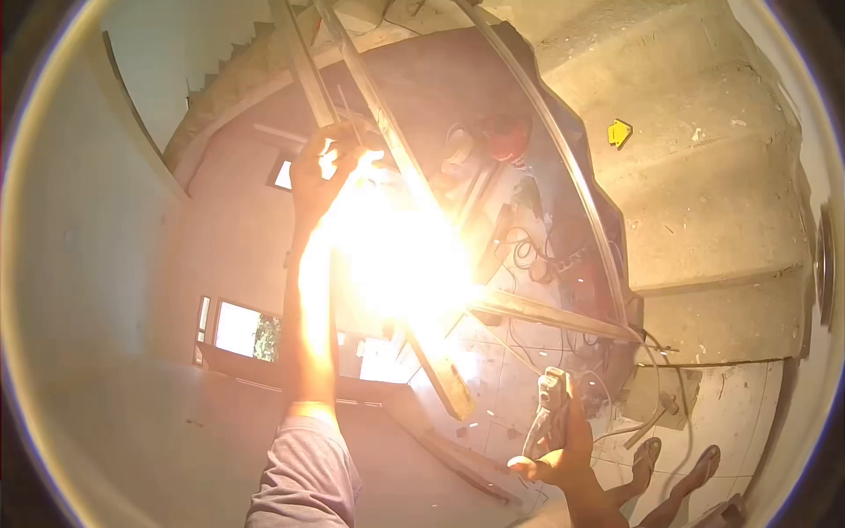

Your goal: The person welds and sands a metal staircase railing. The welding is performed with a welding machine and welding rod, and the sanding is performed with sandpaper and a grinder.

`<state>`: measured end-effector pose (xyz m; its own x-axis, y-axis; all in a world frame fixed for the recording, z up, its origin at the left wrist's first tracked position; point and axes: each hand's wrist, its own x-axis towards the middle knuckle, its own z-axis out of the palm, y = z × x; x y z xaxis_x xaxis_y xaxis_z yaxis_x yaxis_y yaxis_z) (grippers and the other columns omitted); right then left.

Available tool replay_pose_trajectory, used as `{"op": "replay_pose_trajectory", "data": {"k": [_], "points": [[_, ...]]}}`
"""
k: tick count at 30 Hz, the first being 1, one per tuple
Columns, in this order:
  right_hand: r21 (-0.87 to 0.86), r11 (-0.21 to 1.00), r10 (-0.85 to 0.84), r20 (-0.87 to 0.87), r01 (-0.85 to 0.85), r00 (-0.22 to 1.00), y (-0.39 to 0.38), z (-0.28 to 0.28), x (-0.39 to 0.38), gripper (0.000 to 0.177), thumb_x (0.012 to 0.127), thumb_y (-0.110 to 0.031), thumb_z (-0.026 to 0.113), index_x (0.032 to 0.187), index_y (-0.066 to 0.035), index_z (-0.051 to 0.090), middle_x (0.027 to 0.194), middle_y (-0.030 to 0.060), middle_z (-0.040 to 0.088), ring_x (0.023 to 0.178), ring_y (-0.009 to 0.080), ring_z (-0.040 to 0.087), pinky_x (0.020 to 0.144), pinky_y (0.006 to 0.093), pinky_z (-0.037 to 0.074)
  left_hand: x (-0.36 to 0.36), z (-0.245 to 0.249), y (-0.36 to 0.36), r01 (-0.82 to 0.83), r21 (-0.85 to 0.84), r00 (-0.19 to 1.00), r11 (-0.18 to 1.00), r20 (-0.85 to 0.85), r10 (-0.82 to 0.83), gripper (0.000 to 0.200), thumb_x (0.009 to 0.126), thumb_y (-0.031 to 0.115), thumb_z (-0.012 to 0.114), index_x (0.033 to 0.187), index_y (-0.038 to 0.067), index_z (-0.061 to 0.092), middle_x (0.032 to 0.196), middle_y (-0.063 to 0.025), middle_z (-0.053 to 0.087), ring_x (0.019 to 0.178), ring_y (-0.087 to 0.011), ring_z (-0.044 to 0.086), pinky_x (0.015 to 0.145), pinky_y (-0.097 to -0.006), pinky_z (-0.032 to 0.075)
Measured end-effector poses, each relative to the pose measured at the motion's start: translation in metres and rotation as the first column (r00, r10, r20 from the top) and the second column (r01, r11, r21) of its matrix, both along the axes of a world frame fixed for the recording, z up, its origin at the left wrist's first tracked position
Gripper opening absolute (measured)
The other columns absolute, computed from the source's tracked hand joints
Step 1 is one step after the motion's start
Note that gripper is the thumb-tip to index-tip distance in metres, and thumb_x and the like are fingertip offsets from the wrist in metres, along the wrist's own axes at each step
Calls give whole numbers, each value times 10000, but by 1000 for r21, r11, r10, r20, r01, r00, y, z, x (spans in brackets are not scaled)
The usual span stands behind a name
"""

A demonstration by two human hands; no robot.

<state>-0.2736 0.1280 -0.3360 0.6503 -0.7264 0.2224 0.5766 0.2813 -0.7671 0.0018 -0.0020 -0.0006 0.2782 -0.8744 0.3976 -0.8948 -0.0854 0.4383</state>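
R hand (563,466) w/ elec.-holder (547,412), L (324,172) @ bar (306,72)

Electrode holder (547,409): pale, grimy, hand-held, head uppermost, lower right. Thin rod (510,343) — slanting up-left from that head into white glare (396,255). Metal bar (374,97) — long, straight, slanting, middle lost in glare. Second bar (304,66): beside it, left, lower end hidden.
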Motion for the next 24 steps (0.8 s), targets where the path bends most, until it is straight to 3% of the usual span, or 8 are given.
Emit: {"op": "replay_pose_trajectory", "data": {"k": [2,12,14,16,19,22,23,24], "points": [[0,1000,6,-3,-6,1000,0,-2,0,1324,557,-488,935,1502,81,202,1349,189,518,1097,218,575,873,312,474,-7,2,2,30,26,996,999,-84,-28,351,877,107,677,1179,-46,588,887,-106,675,725,-150,669,653,-257,543],[23,999,33,-24,-32,999,-1,-3,2,1358,504,-402,970,1511,55,183,1317,186,515,1129,227,534,891,317,423,-2,1,3,92,13,994,996,-54,-91,329,890,81,660,1184,-46,585,900,-99,677,773,-162,667,711,-287,548],[61,995,77,-19,-76,997,-1,-1,4,1366,493,-385,977,1513,49,179,1311,185,515,1135,228,526,894,318,413,2,1,3,98,7,993,995,-60,-97,316,895,91,667,1183,-18,598,891,-90,695,755,-159,688,654,-260,531],[172,968,177,37,-181,984,-3,1,3,1351,519,-276,989,1517,63,145,1506,207,360,1378,277,388,1139,383,305,4,1,3,103,1,993,995,-65,-103,304,899,101,675,1182,10,610,882,-81,712,738,-156,709,598,-234,513],[116,984,137,-5,-135,991,-4,0,2,1358,494,-321,992,1515,52,178,1429,184,453,1262,242,502,1024,343,436,6,1,4,106,-8,992,994,-67,-106,298,901,107,676,1176,11,611,886,-85,714,735,-155,709,602,-234,516],[97,987,139,-77,-131,987,-6,1,1,1363,469,-365,991,1514,36,214,1326,151,537,1073,177,584,830,276,514,6,1,4,107,-10,991,994,-80,-108,298,902,111,680,1172,7,609,890,-90,714,734,-154,709,604,-230,518],[43,998,50,-88,-46,995,-3,-2,6,1340,467,-428,974,1498,37,255,1122,128,608,854,146,593,718,259,521,6,1,4,104,-12,992,994,-75,-105,298,902,111,681,1171,7,608,889,-90,714,734,-155,709,606,-230,521],[16,1000,6,-92,-4,996,-3,-3,7,1331,465,-459,965,1489,38,275,1021,116,643,744,130,597,661,250,525,5,1,4,101,-14,992,995,-70,-101,297,901,110,683,1169,6,608,887,-89,714,733,-155,709,609,-230,523]]}}
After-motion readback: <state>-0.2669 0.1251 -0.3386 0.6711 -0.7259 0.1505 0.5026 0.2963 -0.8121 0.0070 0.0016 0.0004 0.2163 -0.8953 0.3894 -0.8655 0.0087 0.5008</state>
